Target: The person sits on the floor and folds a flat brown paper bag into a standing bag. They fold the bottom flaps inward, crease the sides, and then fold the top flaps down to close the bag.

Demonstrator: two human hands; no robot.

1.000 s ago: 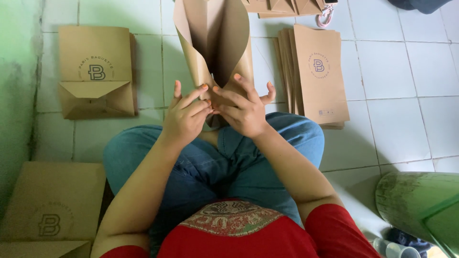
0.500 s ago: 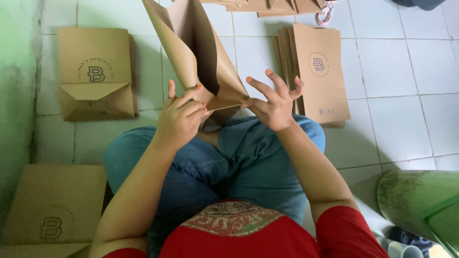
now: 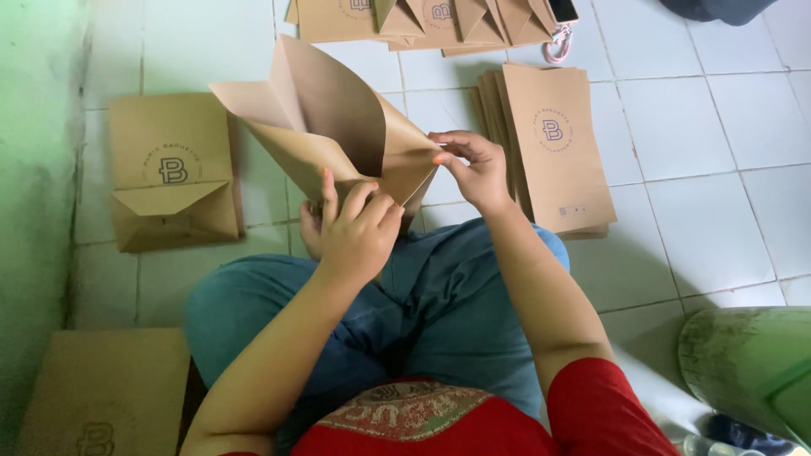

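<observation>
We're looking down at our own lap, sitting cross-legged on the white tiled floor (image 3: 701,127), and both hands are on one brown paper bag (image 3: 325,127). It's held up above our knees, tipped over to the left, its mouth spread wide so the inside panels show. Our left hand (image 3: 355,232) is curled under the lower edge of the bag, thumb and fingers closed on the paper, carrying its weight from beneath. Our right hand (image 3: 473,165) pinches the bag's bottom corner between thumb and fingertips, fingers mostly closed, which looks like the reason the paper stays taut there while the far end fans open. Holding it in the air rather than flat on the floor keeps both sides of the fold within reach.

Around us: a folded bag (image 3: 173,173) with its bottom flap turned up lies on the floor to the left, near the green wall (image 3: 34,169). A neat stack of flat bags (image 3: 553,148) sits to the right, just beyond our right hand. More bags (image 3: 422,19) overlap along the far edge of the view, with a small clip (image 3: 557,46) beside them. Another flat bag (image 3: 101,393) lies at the near left corner, and a green cylinder (image 3: 748,371) leans in at the near right. Nothing lies between our hands and the bag; our knees sit close below it.
</observation>
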